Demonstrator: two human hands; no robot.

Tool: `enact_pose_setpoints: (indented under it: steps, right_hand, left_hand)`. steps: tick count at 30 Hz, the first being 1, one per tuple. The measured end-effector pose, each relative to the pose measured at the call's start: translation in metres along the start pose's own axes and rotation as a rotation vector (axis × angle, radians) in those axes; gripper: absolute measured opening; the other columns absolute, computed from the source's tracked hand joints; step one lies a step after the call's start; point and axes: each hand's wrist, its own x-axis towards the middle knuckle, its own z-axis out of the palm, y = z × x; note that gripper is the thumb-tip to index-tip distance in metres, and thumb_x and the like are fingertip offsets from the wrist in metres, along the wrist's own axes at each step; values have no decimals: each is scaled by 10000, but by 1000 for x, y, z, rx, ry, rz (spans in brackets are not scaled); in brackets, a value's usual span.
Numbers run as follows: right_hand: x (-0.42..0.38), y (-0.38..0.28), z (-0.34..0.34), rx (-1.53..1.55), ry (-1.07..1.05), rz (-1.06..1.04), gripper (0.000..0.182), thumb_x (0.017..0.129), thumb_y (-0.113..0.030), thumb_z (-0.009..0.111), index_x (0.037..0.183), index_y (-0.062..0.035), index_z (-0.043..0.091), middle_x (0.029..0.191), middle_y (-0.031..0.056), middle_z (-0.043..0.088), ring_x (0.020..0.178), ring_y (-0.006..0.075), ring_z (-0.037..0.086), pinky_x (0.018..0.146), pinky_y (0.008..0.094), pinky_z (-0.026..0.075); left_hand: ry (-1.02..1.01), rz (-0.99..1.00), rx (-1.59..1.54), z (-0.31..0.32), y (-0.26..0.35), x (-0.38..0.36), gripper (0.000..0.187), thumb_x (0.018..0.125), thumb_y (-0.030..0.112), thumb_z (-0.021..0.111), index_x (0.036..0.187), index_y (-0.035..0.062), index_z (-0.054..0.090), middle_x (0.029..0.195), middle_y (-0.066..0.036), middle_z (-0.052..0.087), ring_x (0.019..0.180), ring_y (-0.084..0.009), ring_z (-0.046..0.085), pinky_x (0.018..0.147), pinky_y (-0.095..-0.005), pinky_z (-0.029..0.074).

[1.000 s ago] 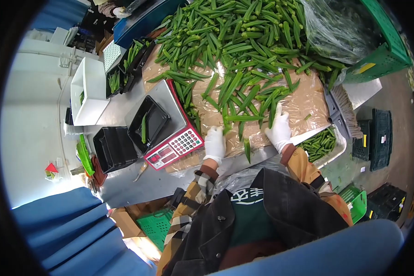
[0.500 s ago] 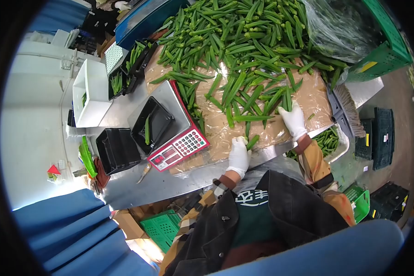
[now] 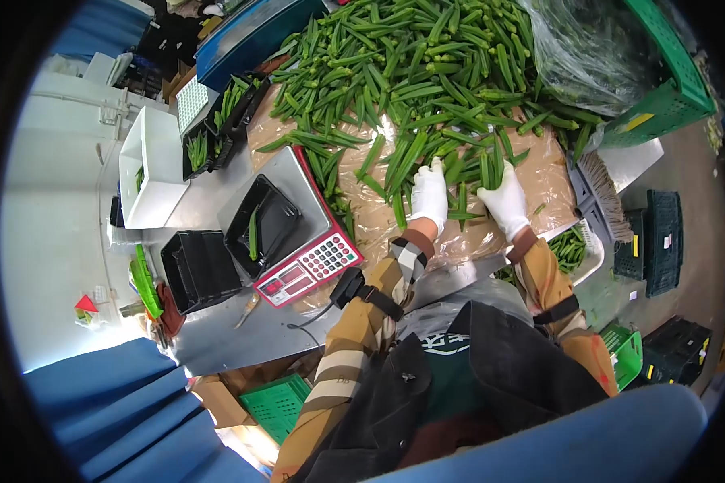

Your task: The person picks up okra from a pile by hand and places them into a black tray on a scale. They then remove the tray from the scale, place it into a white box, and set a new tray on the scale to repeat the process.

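Observation:
Loose green okra pods (image 3: 403, 68) lie in a large heap, with scattered pods spread toward me on plastic-covered cardboard (image 3: 370, 217). My left hand (image 3: 429, 197), in a white glove, reaches to the near edge of these pods. Its fingers are stretched out and touch the okra, and no pod clearly shows in its grasp. Beside it, my right hand (image 3: 506, 203), also gloved in white, has thumb and fingers around okra pods (image 3: 491, 167) that point away from me. Its palm side is partly hidden.
On the left, a red-edged scale (image 3: 322, 258) carries a black tray (image 3: 262, 221) with one pod. Stacked black trays (image 3: 201, 270) and a white bin (image 3: 155, 173) stand beyond it. A brush (image 3: 600, 189), a green crate (image 3: 660, 113) and a white basket of okra (image 3: 592, 253) are right.
My left hand has moved forward from the table's near edge to the okra, and the pod beside its fingers no longer shows there. My right hand has shifted slightly left, staying at the pods.

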Motion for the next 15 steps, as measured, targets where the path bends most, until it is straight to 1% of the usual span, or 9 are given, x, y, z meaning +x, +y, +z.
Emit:
enact_pose_setpoints:
  steps: [2,3,4,6,7,8,10,11,15]
  right_hand:
    - [-16,-10,-14,114,-36,-69,742,717,-160,765,1386,-44,465,1193,187,662,1085,325,657,937,373,508]
    - [-25,-5,-12,49,-15,-144,753,740,-152,752,1418,-50,444,1221,190,655,1104,300,662,938,352,511]
    - [-37,-27,-27,30,-139,-72,745,744,-160,740,1420,-55,444,1229,191,651,1112,305,658,940,366,516]
    - [-51,-22,-21,-76,-146,-257,742,735,-169,735,1414,-66,455,1255,190,632,1124,321,643,941,383,521]
    - [-55,-22,-15,-130,-167,-352,740,720,-175,734,1405,-79,470,1282,189,607,1130,341,628,938,400,525]
    - [-59,-25,-9,-194,-239,-356,708,721,-153,725,1386,-90,489,1282,179,598,1145,340,611,951,391,517]
    - [-59,-15,13,-304,-277,-552,683,716,-132,721,1361,-80,503,1213,176,615,1106,339,609,928,390,515]
    - [-59,-11,26,-409,-286,-585,616,682,-110,709,1280,-61,565,1141,151,627,1036,334,611,858,405,526]
    - [-53,-14,30,-468,-328,-443,560,674,-109,724,1213,-47,589,1096,159,650,995,348,636,863,414,524]
  left_hand:
    - [-4,229,307,-8,-8,-2,596,790,13,673,1338,-2,440,1147,-248,546,1067,-423,543,921,-475,468]
    - [-27,220,278,-20,-4,-6,629,776,13,684,1350,-2,426,1187,-256,542,1114,-430,534,956,-477,457]
    - [3,249,213,-31,-6,-9,627,783,-2,671,1359,-3,425,1210,-260,536,1131,-437,526,984,-473,442]
    - [110,335,144,-54,-12,-25,636,799,3,660,1380,1,401,1179,-265,529,1114,-433,531,969,-484,451]
    - [105,313,106,-64,-18,-35,624,804,13,660,1373,-6,403,1200,-271,517,1136,-444,516,998,-477,431]
    - [82,305,21,-74,-24,-48,605,805,0,643,1362,-20,406,1226,-279,509,1154,-456,503,1014,-473,422]
    - [23,195,-2,-82,-28,-76,600,802,-6,633,1357,-26,408,1244,-284,504,1177,-454,494,1030,-467,412]
    - [28,159,-13,-75,-34,-87,597,803,-5,631,1357,-21,410,1245,-280,506,1179,-450,495,1032,-463,412]
    - [230,63,-156,-42,-37,-112,571,812,4,627,1344,1,419,1224,-247,511,1156,-433,507,1021,-465,411]
